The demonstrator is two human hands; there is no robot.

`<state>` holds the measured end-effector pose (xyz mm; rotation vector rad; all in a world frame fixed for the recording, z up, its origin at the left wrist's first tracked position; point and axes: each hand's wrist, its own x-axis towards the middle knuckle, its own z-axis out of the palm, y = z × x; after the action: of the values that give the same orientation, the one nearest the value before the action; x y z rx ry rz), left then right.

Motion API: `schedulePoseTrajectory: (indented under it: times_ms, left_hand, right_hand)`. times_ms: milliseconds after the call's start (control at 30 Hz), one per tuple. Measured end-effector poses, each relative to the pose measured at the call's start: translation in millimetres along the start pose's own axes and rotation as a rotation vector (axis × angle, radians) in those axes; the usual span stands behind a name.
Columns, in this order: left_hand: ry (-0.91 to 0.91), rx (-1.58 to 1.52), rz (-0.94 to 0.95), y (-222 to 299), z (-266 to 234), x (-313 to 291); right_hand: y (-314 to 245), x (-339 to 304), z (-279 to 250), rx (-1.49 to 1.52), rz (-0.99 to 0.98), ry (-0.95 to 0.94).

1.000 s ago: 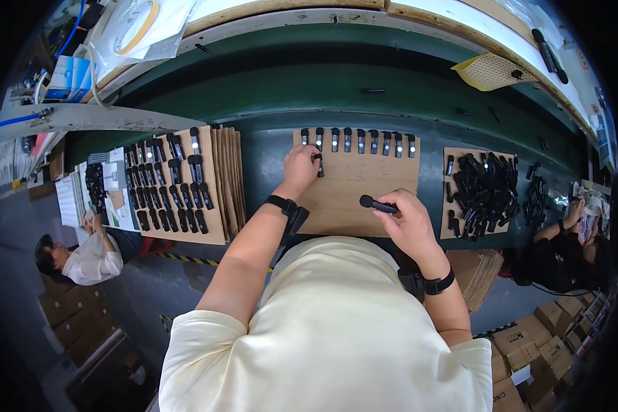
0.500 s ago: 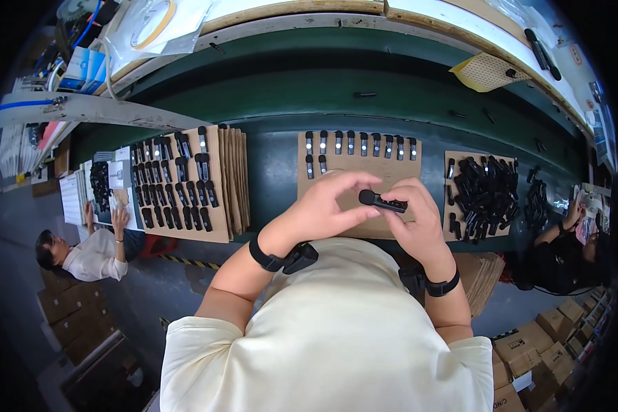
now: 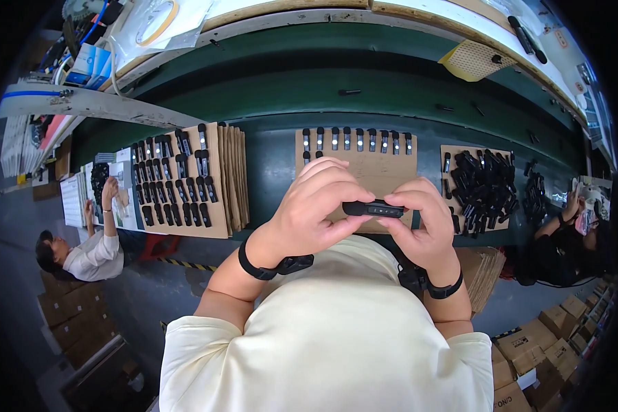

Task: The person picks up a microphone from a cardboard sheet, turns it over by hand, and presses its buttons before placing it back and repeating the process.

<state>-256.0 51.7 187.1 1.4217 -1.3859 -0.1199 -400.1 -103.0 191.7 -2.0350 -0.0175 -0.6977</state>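
1. Slippage looks the likeliest trouble: the black device (image 3: 374,207) sits between the left hand (image 3: 312,216) and the right hand (image 3: 431,223) on fingertip pinches alone, so uneven pressure or a twist from one side might pop it loose toward the cardboard sheet (image 3: 381,175) or the person's pale shirt (image 3: 343,309).
2. Just beyond the left hand's knuckles, partly hidden by them, lie a couple more devices, and past those a row of devices (image 3: 347,139); a low sweep of that hand could knock them askew.
3. To the right of the right hand, the jumbled pile of devices (image 3: 484,196) lies loosely heaped; a brush of the hand or wrist could spill some over the edge.
4. Well apart to the left of the left hand, the loaded board (image 3: 220,218) seems at risk only from a wide elbow swing.
5. As for pose, the left thumb and forefinger are closed to the device's thickness at its rounded end, other fingers bent above; the right thumb and forefinger grip the opposite end, remaining fingers curled.
6. Behind the hands, both wrists angle inward, the left wristband (image 3: 250,262) and right wristband (image 3: 446,291) flanking the shirt.
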Motion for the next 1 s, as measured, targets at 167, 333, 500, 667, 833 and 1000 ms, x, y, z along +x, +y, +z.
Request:
schedulePoseTrajectory:
  times_ms: [167, 333, 500, 667, 833, 1000]
  left_hand:
    - [-0.026, 0.025, 0.04, 2, -1, 0]
    - [-0.033, -0.01, -0.003, 10, 0, 2]
    - [-0.069, -0.062, -0.125, 12, 4, -1]
    - [-0.05, -0.041, -0.105, 10, 6, -1]
    - [-0.088, -0.014, -0.118, 3, 5, -4]
    - [-0.139, 0.009, -0.226, -13, 6, -17]
  right_hand:
    - [-3, -1, -2, -0.002, -0.057, -0.003]
    - [-5, -5, -1, 0.003, -0.051, 0.05]
    - [-5, -7, -1, -0.003, -0.059, 0.044]
    - [-9, -6, -2, 0.076, 0.074, 0.023]
    - [-6, -5, -1, 0.175, 0.226, -0.051]
    - [8, -4, 9, 0.105, 0.434, -0.228]
